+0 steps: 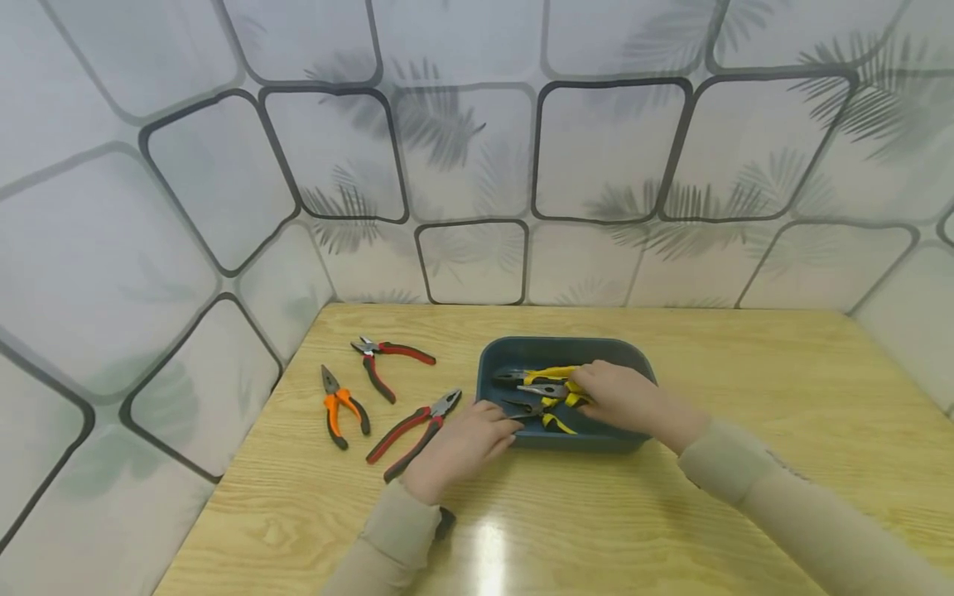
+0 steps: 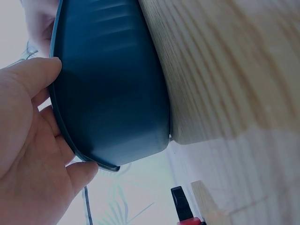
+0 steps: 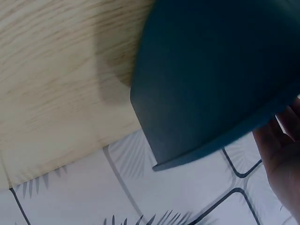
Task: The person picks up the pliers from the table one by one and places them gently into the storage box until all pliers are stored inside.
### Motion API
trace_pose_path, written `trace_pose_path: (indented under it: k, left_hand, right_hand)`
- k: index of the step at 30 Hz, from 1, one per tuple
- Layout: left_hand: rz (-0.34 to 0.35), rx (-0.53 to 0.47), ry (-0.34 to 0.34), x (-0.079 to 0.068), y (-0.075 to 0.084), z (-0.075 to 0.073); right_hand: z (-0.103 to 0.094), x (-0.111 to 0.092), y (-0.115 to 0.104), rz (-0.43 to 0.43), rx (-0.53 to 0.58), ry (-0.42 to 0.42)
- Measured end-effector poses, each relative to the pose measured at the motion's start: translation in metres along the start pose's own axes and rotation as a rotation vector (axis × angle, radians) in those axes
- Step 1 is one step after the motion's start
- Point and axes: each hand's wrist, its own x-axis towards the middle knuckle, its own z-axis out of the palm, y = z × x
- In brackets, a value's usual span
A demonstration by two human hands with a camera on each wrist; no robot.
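A dark blue plastic bin (image 1: 581, 443) stands on the table with several yellow-and-black handled pliers (image 1: 553, 374) lying in it. My left hand (image 1: 473, 434) grips its near-left corner; in the left wrist view the thumb (image 2: 44, 72) lies on the rim and the other fingers curl over the edge. Reaching over the right side, my right hand (image 1: 614, 393) holds the yellow handles of long-nose pliers (image 1: 546, 389), whose jaws point left inside the bin. In the right wrist view the bin's outer wall (image 3: 211, 79) hides the fingertips and the pliers.
To the left of the bin lie orange-handled long-nose pliers (image 1: 339, 404), red-and-black diagonal cutters (image 1: 378, 358) and larger red-and-black combination pliers (image 1: 421, 429). The wooden table (image 1: 775, 372) meets a patterned cloth backdrop (image 1: 477, 165) at the back and left.
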Motion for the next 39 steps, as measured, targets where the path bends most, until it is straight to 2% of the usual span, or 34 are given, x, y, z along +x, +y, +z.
trace_pose_path:
  k: [9,14,18,39]
  left_hand:
    - [0.003,0.012,0.007,0.001,0.0,0.002]
    - [0.001,0.009,-0.004,0.001,0.001,0.002]
    - [-0.002,0.006,-0.007,0.001,0.002,0.002]
    - [0.01,0.019,0.023,0.001,-0.001,0.002]
  right_hand:
    - [0.014,0.007,-0.009,-0.018,0.011,-0.031]
    - [0.021,0.012,-0.012,-0.062,-0.023,0.005]
    - [0.025,0.015,-0.014,-0.076,-0.009,0.019]
    - [0.029,0.028,-0.018,-0.078,0.002,-0.015]
